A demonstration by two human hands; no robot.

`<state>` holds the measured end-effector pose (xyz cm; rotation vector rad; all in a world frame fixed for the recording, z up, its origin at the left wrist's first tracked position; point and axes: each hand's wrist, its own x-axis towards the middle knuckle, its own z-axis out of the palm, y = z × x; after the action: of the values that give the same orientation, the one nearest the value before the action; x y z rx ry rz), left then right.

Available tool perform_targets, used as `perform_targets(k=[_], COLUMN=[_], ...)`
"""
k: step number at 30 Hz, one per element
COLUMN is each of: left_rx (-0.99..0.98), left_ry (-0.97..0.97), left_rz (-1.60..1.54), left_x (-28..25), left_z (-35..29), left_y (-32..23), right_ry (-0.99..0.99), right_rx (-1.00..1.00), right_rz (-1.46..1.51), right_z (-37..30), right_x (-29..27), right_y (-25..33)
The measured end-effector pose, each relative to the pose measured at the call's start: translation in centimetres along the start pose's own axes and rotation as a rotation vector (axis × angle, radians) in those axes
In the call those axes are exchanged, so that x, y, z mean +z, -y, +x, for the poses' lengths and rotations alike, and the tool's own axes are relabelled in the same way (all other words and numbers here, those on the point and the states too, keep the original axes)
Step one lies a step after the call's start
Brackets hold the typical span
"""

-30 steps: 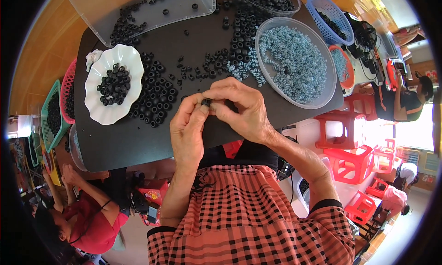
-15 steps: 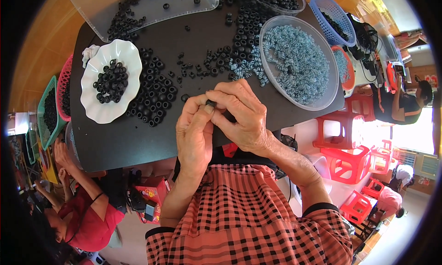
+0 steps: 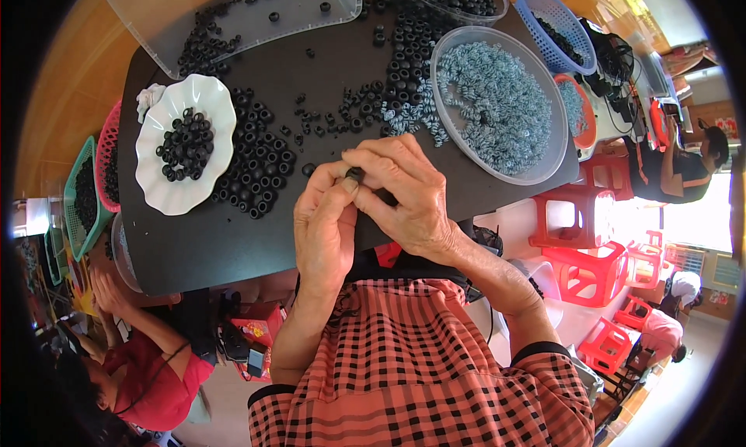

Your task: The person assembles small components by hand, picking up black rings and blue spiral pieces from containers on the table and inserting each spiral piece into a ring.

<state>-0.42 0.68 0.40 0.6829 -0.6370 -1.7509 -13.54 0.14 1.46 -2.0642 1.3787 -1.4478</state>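
Observation:
In front of my chest, over the table's near edge, my two hands meet at the fingertips. My left hand (image 3: 320,228) is closed, pinching a small black plastic piece (image 3: 354,173) between thumb and fingertips. Closed against the same piece, my right hand (image 3: 410,202) hides part of it. One loose black piece (image 3: 308,169) lies just beyond my left fingers. Left of them spreads a pile of hollow black plastic pieces (image 3: 264,167), beside a white scalloped dish (image 3: 155,184) holding several shiny black ones. Smaller black parts (image 3: 334,122) are scattered farther off.
A clear round tub (image 3: 556,148) of small pale-blue springs stands at the right, some spilled beside it. Behind are a clear bin (image 3: 291,27), a round tub of black parts (image 3: 458,15) and a blue basket (image 3: 536,43). A co-worker (image 3: 148,369) sits at the left; red stools (image 3: 579,218) stand right.
My hands stay pressed together around the small black piece, with hardly any shift. At the left, the co-worker's hands have moved slightly. The view has drifted a little.

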Motion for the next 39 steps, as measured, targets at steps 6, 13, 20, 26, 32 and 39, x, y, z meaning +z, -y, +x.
perform_targets(k=[6,13,20,26,32,39], left_rx=[0.054,0.278,0.221,0.143,0.144,0.012], left_ry=[-0.033,0.009,0.068,0.062,0.084,0.115], left_rz=[0.218,0.561,0.597,0.561,0.500,0.545], left_x=[0.5,-1.0,0.2,-0.6,-0.3,-0.1], left_z=[-0.5,-0.9,-0.7,-0.8,-0.8,-0.9], left_y=[-1.4,0.0,-0.8,-0.7,-0.4,-1.6], right_ry=[0.060,-0.105,-0.246,0.223,0.527,0.573], right_rx=[-0.177,-0.183,-0.194,-0.177,-0.216,-0.129], right_rz=[-0.064,-0.212,-0.679,-0.088,-0.089,-0.003], right_z=[0.9,11.1,16.9,13.3,14.0,13.8], right_x=[-1.9,-6.3,-9.5,-0.6,3.1,6.1], right_y=[0.3,-8.0,-12.4,-6.5,-6.2,-4.3])
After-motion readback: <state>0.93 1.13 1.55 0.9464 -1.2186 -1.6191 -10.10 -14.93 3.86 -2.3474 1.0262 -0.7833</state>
